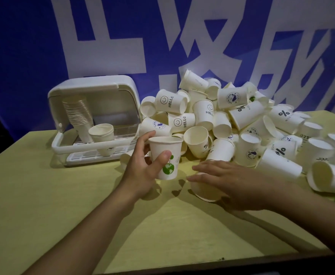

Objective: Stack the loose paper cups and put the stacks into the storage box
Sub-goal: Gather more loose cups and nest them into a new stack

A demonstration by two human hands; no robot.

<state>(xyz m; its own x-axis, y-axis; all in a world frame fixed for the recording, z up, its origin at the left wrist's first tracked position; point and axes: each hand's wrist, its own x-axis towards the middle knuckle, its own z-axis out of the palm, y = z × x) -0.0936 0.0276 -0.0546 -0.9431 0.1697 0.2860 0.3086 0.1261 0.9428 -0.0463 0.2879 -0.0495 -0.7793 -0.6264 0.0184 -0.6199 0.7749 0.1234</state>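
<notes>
We take the storage box (95, 120) as our landmark: white plastic, lid swung up and back, standing at the far left of the yellow table (43, 205).

Inside the box, against its left wall, a tall stack of cups (77, 114) leans slightly. Just right of it, still inside, a short stack (102, 132) tilts over the slatted tray.

Right of the box we see the left hand (143, 171) holding a single upright cup with a green globe print (165, 157). Thumb curls across the cup's front, index finger reaches round its rim at the back; the hand is clamped on it, lifted off the table.

Further right of the box, nearer us, the right hand (228, 179) lies palm down, fingers straight and slightly spread, resting over a cup on its side (204, 190), mouth toward us. We cannot tell whether the thumb grips beneath.

Beyond both hands, right of the box and touching its side, the loose pile of cups (232, 124) spreads along the table to the right edge, some printed HELLO with a smiley, some with a percent sign, some with a round blue badge. Behind everything hangs a blue banner (162, 36) with large white characters.
</notes>
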